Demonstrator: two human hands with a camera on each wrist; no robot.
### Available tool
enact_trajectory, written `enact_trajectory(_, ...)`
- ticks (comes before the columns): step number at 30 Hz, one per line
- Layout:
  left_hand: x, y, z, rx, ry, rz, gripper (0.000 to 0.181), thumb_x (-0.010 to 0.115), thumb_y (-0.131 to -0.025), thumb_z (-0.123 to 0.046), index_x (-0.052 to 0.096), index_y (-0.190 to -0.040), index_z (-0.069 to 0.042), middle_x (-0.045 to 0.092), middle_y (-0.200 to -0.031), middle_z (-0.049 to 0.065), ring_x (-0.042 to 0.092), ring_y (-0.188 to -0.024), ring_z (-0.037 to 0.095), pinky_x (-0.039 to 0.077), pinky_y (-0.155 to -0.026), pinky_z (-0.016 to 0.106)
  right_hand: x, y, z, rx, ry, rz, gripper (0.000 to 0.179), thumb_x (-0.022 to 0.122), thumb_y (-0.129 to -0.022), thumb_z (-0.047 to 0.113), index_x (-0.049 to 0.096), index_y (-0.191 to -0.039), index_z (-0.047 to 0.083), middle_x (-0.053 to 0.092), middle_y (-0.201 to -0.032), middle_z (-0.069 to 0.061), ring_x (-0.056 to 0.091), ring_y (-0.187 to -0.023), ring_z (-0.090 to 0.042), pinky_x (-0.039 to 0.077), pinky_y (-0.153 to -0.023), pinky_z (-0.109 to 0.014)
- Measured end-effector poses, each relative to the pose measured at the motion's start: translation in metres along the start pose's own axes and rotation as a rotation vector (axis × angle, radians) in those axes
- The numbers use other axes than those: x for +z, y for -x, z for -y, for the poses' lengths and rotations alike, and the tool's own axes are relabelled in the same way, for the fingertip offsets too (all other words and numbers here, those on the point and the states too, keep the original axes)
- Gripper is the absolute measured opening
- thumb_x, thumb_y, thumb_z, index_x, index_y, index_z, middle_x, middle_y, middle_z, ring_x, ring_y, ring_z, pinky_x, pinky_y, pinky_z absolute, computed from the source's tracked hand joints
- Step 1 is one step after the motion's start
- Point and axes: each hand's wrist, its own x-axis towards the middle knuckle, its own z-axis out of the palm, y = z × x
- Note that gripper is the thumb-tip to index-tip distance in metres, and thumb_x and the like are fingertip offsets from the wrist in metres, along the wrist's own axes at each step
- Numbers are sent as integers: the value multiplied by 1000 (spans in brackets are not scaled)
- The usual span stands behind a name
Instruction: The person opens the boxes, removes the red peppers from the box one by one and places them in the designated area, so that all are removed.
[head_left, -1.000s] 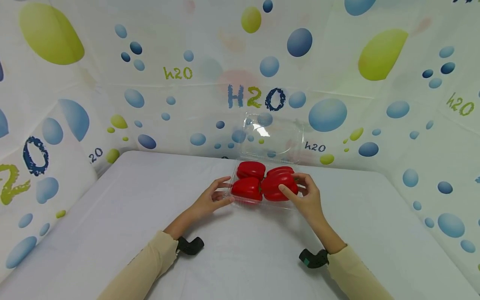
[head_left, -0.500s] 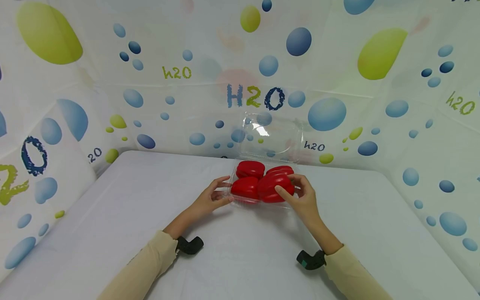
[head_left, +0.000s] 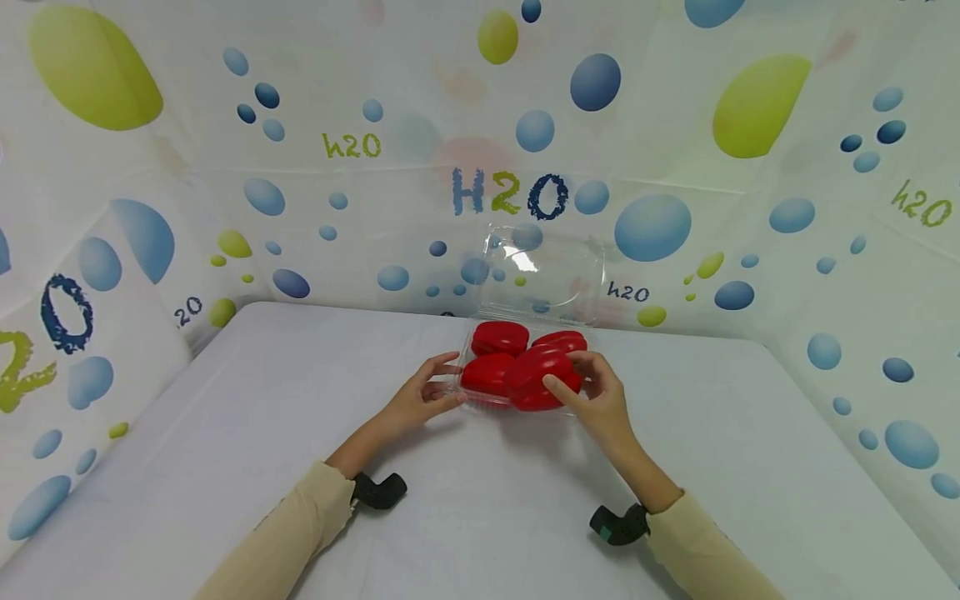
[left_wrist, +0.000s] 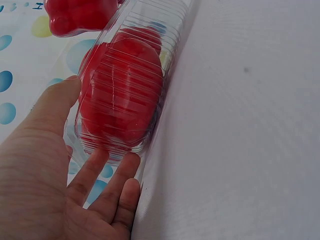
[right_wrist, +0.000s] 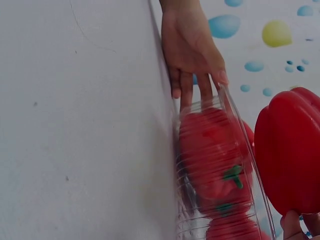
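Note:
In the head view, my right hand [head_left: 603,404] grips a red bell pepper [head_left: 542,379] above the front right of a clear plastic clamshell box [head_left: 480,400]. The held pepper [right_wrist: 292,150] is outside the box wall in the right wrist view. Other red bell peppers lie inside: one at front left [head_left: 486,373], one at back left [head_left: 500,337], and one at back right [head_left: 562,339], partly hidden. My left hand [head_left: 416,400] touches the box's left end. In the left wrist view its thumb [left_wrist: 65,97] is at the rim, and its fairly straight fingers [left_wrist: 120,177] are against the end wall.
The clear lid [head_left: 543,275] stands raised at the back, near the patterned backdrop [head_left: 375,225]. A white cloth [head_left: 465,500] covers the table. Black devices [head_left: 381,492] are worn on both wrists.
My right hand has shifted slightly left and toward me, and the pepper in it has tilted and now overlaps more of the front left one. The left hand stays in place.

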Motion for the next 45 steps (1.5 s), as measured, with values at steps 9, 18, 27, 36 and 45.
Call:
enact_trajectory(9, 0, 1, -2, -1, 3, 4, 71, 68, -93, -18, 29, -152, -18, 44, -145, 17, 54, -121, 34, 48, -100, 40, 3, 3, 3, 16, -22, 20, 40, 74, -85, 11, 54, -118, 1, 60, -117, -13, 57, -100, -16, 53, -85, -20)
enact_trajectory(18, -1, 1, 0, 9, -3, 3, 70, 68, -93, -18, 30, -151, -18, 44, -145, 16, 54, -121, 33, 46, -101, 38, 4, 3, 2, 37, -37, 42, 37, 75, -85, 11, 55, -114, 2, 60, -115, -12, 58, -101, -20, 53, -85, -20)
enact_trajectory(27, -1, 0, 1, 0, -3, 7, 70, 68, -92, -20, 30, -151, -20, 44, -145, 15, 54, -121, 33, 46, -102, 40, 2, 2, 1, 100, -67, 58, 37, 73, -87, 11, 55, -117, 2, 61, -117, -15, 59, -101, -18, 54, -84, -20)
enact_trajectory(36, -1, 0, 0, 8, 1, 10, 70, 68, -93, -19, 30, -151, -19, 44, -144, 16, 55, -120, 33, 47, -100, 37, 4, 5, 2, 101, -119, 91, 38, 72, -87, 10, 54, -120, 1, 60, -120, -15, 60, -102, -17, 54, -85, -22)
enact_trajectory(45, -1, 0, 1, 12, 10, 13, 70, 68, -93, -18, 30, -151, -18, 44, -144, 16, 54, -120, 33, 48, -100, 37, 8, 9, 2, 91, -164, 106, 40, 72, -88, 10, 53, -121, 1, 59, -120, -13, 62, -103, -19, 54, -87, -24)
